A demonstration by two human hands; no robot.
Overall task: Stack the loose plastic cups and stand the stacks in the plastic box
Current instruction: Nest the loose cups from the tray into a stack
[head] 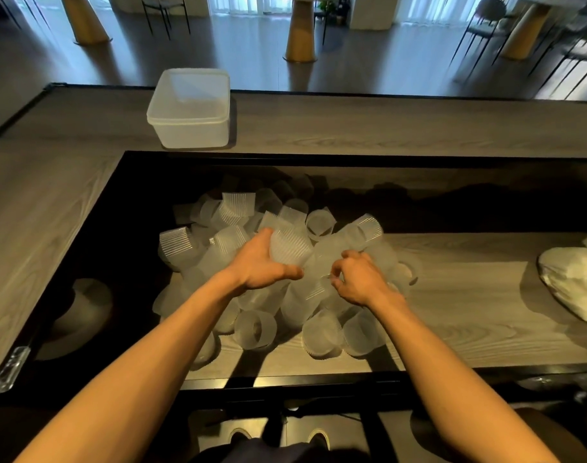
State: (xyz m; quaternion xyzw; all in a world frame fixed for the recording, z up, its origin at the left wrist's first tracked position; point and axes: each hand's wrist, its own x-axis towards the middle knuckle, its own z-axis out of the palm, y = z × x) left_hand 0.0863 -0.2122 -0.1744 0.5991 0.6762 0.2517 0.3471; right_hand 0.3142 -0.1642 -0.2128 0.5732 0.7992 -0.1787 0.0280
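1. Head view: the left hand [262, 262] is spread wide. Its thumb and fingers curve round the side of a ribbed cup [290, 248] at the top of the heap and grip it.
2. The right hand [359, 279] is curled tight, with thumb and forefinger pinching the thin edge of a second cup [319, 290] just beside the first.
3. The pile of loose cups [255, 332] is frosted, translucent plastic. The cups are tapered, with fine upright ribs, and lie tumbled on their sides on the glossy wood-grain table [469, 295].
4. The plastic box [188, 128] is milky, rectangular and round-cornered. It stands on the table's far ledge, well apart from the pile.
5. A crumpled white bag [579, 285] lies at the right edge.
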